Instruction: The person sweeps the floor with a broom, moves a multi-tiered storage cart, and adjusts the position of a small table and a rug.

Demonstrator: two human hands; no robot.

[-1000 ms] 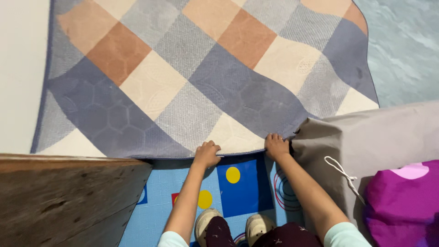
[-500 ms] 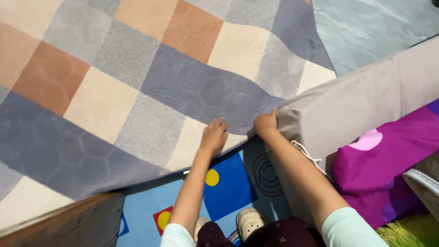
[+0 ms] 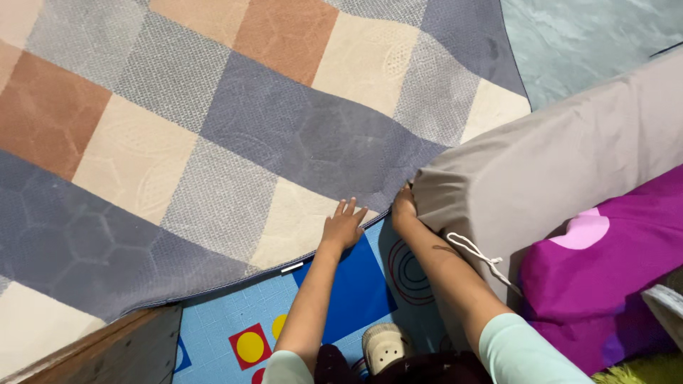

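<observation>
Head view shows you smoothing the checked rug (image 3: 235, 135) filling the frame's upper left: your left hand (image 3: 343, 226) lies flat, fingers spread, on its lower edge, while your right hand (image 3: 403, 206) curls, grip unclear, where the rug meets the grey cloth (image 3: 555, 163).

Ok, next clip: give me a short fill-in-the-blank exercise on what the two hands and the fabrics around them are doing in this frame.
1. The left hand lies flat, fingers spread, on a ____ patch of the checked woven rug.
2. The right hand touches the rug's edge beside the ____ cloth cover.
3. A white ____ hangs from that cover.
4. Under the rug lies a blue foam play mat printed with yellow ____.

Missing words: cream; grey; cord; circles
</observation>
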